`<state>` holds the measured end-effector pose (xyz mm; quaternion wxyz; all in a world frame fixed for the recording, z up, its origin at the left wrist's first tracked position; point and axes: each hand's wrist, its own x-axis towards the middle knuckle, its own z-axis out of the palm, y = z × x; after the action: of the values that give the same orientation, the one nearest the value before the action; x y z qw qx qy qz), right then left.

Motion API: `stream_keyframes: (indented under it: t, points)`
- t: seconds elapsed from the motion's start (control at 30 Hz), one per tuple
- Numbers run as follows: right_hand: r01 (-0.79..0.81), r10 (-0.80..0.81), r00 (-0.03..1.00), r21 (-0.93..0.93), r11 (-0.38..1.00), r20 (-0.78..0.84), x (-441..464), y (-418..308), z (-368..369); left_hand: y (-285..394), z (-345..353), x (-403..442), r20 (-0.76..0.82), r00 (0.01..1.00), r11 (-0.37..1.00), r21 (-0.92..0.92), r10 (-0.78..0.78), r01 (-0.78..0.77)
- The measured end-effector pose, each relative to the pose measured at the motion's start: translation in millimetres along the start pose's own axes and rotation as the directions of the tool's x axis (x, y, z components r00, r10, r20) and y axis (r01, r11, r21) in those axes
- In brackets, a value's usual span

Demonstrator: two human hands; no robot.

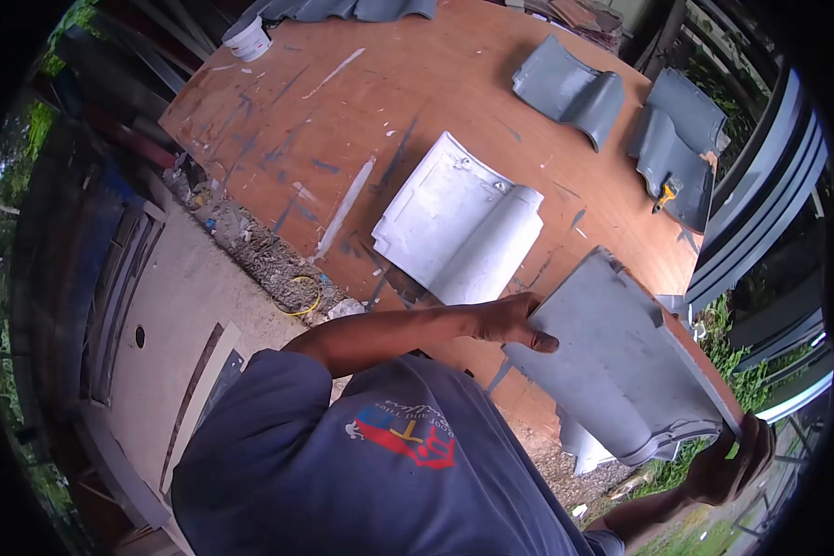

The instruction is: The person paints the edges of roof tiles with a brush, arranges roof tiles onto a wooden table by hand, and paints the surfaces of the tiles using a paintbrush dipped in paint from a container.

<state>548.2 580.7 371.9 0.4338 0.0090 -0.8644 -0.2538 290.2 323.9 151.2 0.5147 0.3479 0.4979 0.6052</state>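
A grey roof tile (612, 361) is held tilted in front of my body, over the near right edge of the wooden board. My left hand (514, 322) grips its left edge, with the thumb on the grey face and the other fingers partly hidden. At the tile's lower right corner, my right hand (734, 461) has its fingers wrapped round the edge. The tile's right side edge shows bare reddish brown. A white tile (463, 218) lies on the board just beyond my left hand. Part of another white piece (579, 445) shows beneath the held tile.
The brown board (343, 120) bears paint streaks. Grey tiles lie at its far right, one (570, 88) apart from an overlapping pair (676, 139). A yellow-handled brush (666, 193) rests on the pair. A white tub (247, 40) stands at the far left, beside more grey tiles (352, 7).
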Motion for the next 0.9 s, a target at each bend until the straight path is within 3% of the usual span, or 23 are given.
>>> stream_keyframes:
  t: [0.03, 0.1, 0.17, 0.23, 0.3, 0.37, 0.43, 0.47, 0.5, 0.53, 0.63, 0.7, 0.73, 0.77, 0.83, 0.87, 0.9]
  points:
    - [0.014, -0.014, 1.0, 0.007, 1.0, -0.015, 18.9, -6.6, 9.3, -1.2, -6.7, -10.5, 0.033, 0.996, 0.996, 0.038, -0.078, 0.077]
    - [0.179, -0.175, 0.984, 0.137, 0.974, -0.043, 61.1, -23.6, 28.7, -14.3, -14.5, -34.1, -0.01, 1.0, 0.999, -0.047, 0.019, -0.019]
    - [0.206, -0.202, 0.978, 0.189, 0.96, -0.043, 94.2, -46.1, 56.5, -20.4, -29.6, -59.7, -0.105, 0.993, 0.977, -0.199, 0.055, -0.075]
    - [0.232, -0.224, 0.973, 0.23, 0.945, -0.063, 128.6, -67.9, 87.0, -21.1, -42.8, -86.3, -0.151, 0.983, 0.964, -0.225, 0.108, -0.141]
    - [0.276, -0.262, 0.961, 0.249, 0.928, -0.091, 165.7, -84.7, 117.7, -6.2, -58.6, -114.2, -0.306, 0.941, 0.905, -0.343, 0.146, -0.252]
    - [-0.069, 0.082, 0.996, 0.38, 0.922, -0.019, 190.7, -114.8, 151.4, -2.2, -79.0, -141.4, -0.369, 0.927, 0.879, -0.418, 0.063, -0.227]
    - [-0.427, 0.312, 0.903, 0.686, 0.589, 0.295, 182.2, -147.6, 194.9, -8.3, -109.7, -166.8, -0.48, 0.877, 0.876, -0.408, 0.033, -0.256]
    - [-0.66, 0.223, 0.749, 0.674, 0.331, 0.624, 166.6, -155.8, 218.3, -9.7, -124.6, -180.4, -0.538, 0.842, 0.878, -0.39, 0.028, -0.278]
    - [-0.854, 0.028, 0.517, 0.513, 0.093, 0.856, 149.0, -167.1, 242.4, -13.2, -137.6, -192.6, -0.551, 0.834, 0.869, -0.399, 0.029, -0.294]
    - [-0.933, -0.193, 0.359, 0.354, -0.062, 0.913, 136.1, -193.1, 269.5, -18.9, -149.3, -204.5, -0.608, 0.794, 0.854, -0.409, 0.008, -0.322]
    - [-0.901, -0.217, 0.357, 0.397, 0.178, 0.908, 162.9, -309.4, 326.9, -38.4, -186.9, -234.4, -0.706, 0.704, 0.856, -0.409, -0.078, -0.316]
    - [-0.891, -0.174, 0.454, 0.45, -0.062, 0.874, 171.7, -365.0, 369.7, -46.4, -217.6, -250.2, -0.817, 0.565, 0.865, -0.359, -0.11, -0.351]
    - [-0.869, -0.184, 0.472, 0.49, 0.065, 0.862, 194.9, -387.7, 381.2, -59.8, -232.1, -253.8, -0.861, 0.491, 0.872, -0.335, -0.131, -0.356]
    - [-0.839, -0.194, 0.477, 0.51, 0.192, 0.857, 216.7, -410.3, 389.6, -73.1, -247.1, -256.5, -0.854, 0.498, 0.875, -0.348, -0.148, -0.337]
    - [-0.799, -0.206, 0.499, 0.539, 0.267, 0.842, 251.7, -457.6, 417.8, -96.7, -286.3, -254.6, -0.964, 0.164, 0.844, -0.263, -0.21, -0.467]
    - [-0.76, -0.239, 0.521, 0.573, 0.307, 0.819, 266.3, -480.5, 436.3, -108.6, -305.0, -252.9, -0.97, 0.052, 0.834, -0.229, -0.236, -0.502]
    - [-0.716, -0.273, 0.54, 0.605, 0.35, 0.796, 277.4, -502.9, 457.9, -121.0, -318.9, -252.6, -0.968, 0.077, 0.836, -0.245, -0.238, -0.49]
